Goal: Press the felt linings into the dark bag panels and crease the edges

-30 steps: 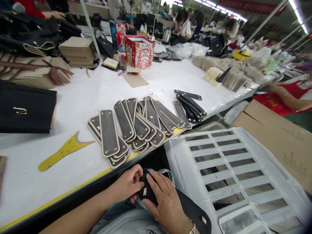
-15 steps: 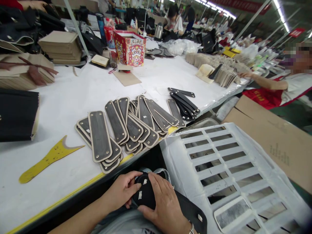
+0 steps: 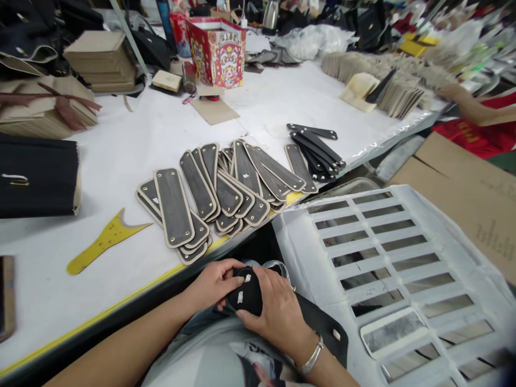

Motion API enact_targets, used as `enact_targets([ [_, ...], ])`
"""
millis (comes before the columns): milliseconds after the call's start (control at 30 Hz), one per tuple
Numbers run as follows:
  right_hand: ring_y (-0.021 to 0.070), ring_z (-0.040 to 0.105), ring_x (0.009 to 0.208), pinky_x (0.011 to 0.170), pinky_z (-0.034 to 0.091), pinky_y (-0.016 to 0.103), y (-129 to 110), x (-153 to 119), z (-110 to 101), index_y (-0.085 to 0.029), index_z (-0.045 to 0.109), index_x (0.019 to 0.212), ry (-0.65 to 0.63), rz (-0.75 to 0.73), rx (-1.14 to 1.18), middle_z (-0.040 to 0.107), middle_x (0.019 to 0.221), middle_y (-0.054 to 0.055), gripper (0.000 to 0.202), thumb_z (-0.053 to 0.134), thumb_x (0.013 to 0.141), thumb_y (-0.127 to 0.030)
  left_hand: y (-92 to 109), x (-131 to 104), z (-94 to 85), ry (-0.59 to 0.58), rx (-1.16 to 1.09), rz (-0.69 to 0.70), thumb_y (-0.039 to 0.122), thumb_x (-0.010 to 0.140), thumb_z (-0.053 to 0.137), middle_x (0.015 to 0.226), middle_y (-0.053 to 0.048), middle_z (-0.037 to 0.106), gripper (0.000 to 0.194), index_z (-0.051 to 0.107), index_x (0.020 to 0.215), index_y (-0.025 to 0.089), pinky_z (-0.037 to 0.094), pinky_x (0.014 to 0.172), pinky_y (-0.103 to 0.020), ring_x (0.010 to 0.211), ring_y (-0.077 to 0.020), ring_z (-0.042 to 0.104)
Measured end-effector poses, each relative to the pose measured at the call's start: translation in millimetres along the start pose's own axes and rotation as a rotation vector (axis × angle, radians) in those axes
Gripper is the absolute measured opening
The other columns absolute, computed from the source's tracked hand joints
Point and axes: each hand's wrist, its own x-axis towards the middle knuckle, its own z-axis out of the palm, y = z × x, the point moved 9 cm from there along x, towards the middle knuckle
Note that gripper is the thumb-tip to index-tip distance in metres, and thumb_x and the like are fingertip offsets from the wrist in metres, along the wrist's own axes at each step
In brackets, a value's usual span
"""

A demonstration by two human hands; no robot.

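Note:
Low in the view, off the table's front edge, a black strap-like piece (image 3: 252, 303) with small white tape bits is held in both hands. My left hand (image 3: 217, 285) pinches its left edge between thumb and curled fingers. My right hand (image 3: 278, 306) wraps over its right side, fingers pressed together and thumb below. A black length with another white tab (image 3: 328, 325) shows beyond my right wrist; whether it is the same piece I cannot tell. Ahead lie overlapping grey panels (image 3: 174, 212) with beige edges and metal studs. Several black strips (image 3: 318, 153) are stacked to their right.
A yellow forked flat tool (image 3: 100, 244) lies left on the white table (image 3: 133, 156). A white slatted rack (image 3: 407, 258) with one loose panel (image 3: 393, 330) stands at right, beside cardboard (image 3: 459, 188). A red patterned box (image 3: 217, 54) stands behind. A co-worker's arm (image 3: 471, 110) reaches in far right.
The camera view has tilted down and shifted left, so the table items sit higher and farther right. Both hands keep the same hold on the black piece.

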Motion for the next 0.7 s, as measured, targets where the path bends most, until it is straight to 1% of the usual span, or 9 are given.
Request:
enact_targets([
  [133, 0.0316, 0.047, 0.121, 0.101, 0.041, 0.050, 2.3, -0.9, 0.6, -0.009, 0.039, 0.133, -0.151, -0.055, 0.064, 0.052, 0.128, 0.019, 0.084, 0.076, 0.064, -0.041, 3.1, -1.0, 0.5, 0.007, 0.031, 0.011, 0.046, 0.081, 0.056, 0.054, 0.009, 0.044, 0.043, 0.057, 0.111, 0.016, 0.037, 0.033, -0.017, 0.034, -0.0083, 0.048],
  [200, 0.0305, 0.045, 0.123, 0.103, 0.040, 0.048, 3.4, -1.6, 1.2, -0.009, 0.038, 0.135, -0.182, -0.053, 0.076, 0.050, 0.131, 0.018, 0.086, 0.076, 0.065, -0.041, 4.7, -1.8, 0.7, 0.011, 0.046, 0.030, 0.046, 0.082, 0.056, 0.052, 0.009, 0.043, 0.042, 0.057, 0.111, 0.016, 0.036, 0.033, -0.017, 0.033, -0.0084, 0.047],
  [367, 0.0317, 0.046, 0.121, 0.102, 0.039, 0.050, 2.7, 0.6, 2.4, -0.007, 0.041, 0.133, -0.141, 0.022, 0.033, 0.051, 0.130, 0.018, 0.077, 0.071, 0.070, -0.040, 2.0, -3.9, -1.9, 0.044, 0.083, 0.060, 0.046, 0.083, 0.055, 0.053, 0.009, 0.045, 0.043, 0.058, 0.113, 0.015, 0.036, 0.033, -0.017, 0.033, -0.0084, 0.047],
  [467, 0.0312, 0.048, 0.119, 0.100, 0.040, 0.050, -0.2, 2.1, 2.7, -0.008, 0.044, 0.132, -0.162, 0.048, 0.030, 0.053, 0.128, 0.017, 0.072, 0.070, 0.072, -0.040, -1.0, -4.7, -2.1, 0.040, 0.117, 0.082, 0.046, 0.084, 0.053, 0.054, 0.008, 0.045, 0.047, 0.056, 0.119, 0.015, 0.038, 0.035, -0.019, 0.035, -0.0089, 0.048],
  [533, 0.0309, 0.047, 0.120, 0.100, 0.040, 0.049, -0.6, 2.0, 2.2, -0.009, 0.044, 0.133, -0.178, 0.055, 0.017, 0.053, 0.129, 0.016, 0.073, 0.071, 0.072, -0.040, -1.0, -5.2, -2.0, 0.034, 0.170, 0.097, 0.046, 0.085, 0.051, 0.055, 0.008, 0.046, 0.048, 0.054, 0.122, 0.015, 0.039, 0.038, -0.019, 0.036, -0.0095, 0.049],
  [600, 0.0310, 0.045, 0.122, 0.101, 0.039, 0.050, -1.1, 0.6, 2.1, -0.010, 0.041, 0.136, -0.179, 0.041, -0.012, 0.050, 0.133, 0.016, 0.076, 0.071, 0.074, -0.043, 2.9, -6.0, -2.9, 0.045, 0.260, 0.124, 0.043, 0.086, 0.050, 0.059, 0.006, 0.050, 0.046, 0.055, 0.123, 0.015, 0.041, 0.042, -0.020, 0.040, -0.0100, 0.051],
  [700, 0.0307, 0.042, 0.125, 0.102, 0.038, 0.049, -4.2, -3.1, 2.2, -0.010, 0.038, 0.139, -0.137, -0.010, -0.046, 0.045, 0.139, 0.016, 0.079, 0.068, 0.077, -0.048, 17.6, -8.1, -4.6, 0.087, 0.421, 0.222, 0.037, 0.086, 0.050, 0.070, 0.001, 0.060, 0.041, 0.059, 0.120, 0.016, 0.044, 0.056, -0.023, 0.056, -0.0126, 0.055],
])
